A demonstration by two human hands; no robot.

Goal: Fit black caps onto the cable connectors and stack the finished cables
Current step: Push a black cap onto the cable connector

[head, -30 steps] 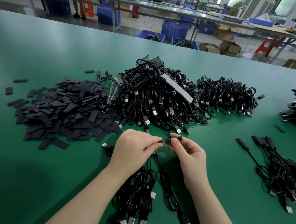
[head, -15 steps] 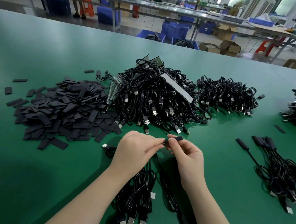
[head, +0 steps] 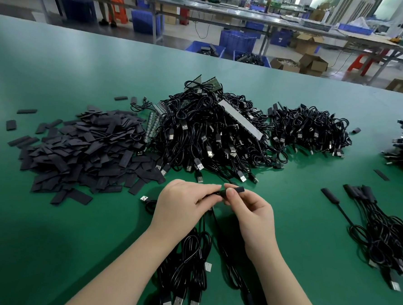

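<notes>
1. Cap (head: pixel 237 190) work sits at centre frame, just below the big cable heap (head: pixel 211 134): the right hand (head: pixel 251 214) pinches the short black sleeve between thumb and forefinger, its other fingers curled.
2. The left hand (head: pixel 180 205) pinches the connector end of a cable (head: pixel 217 221) against the cap's mouth; the connector itself is hidden.
3. Both parts look very light. The cap seems soft and squashable, so I'd hold it by its sides, lightly.
4. The cable is limp; gripping right behind the connector gives the only stiffness.
5. Loose caps (head: pixel 82 154) lie at left, finished cables (head: pixel 379 234) at right.
</notes>
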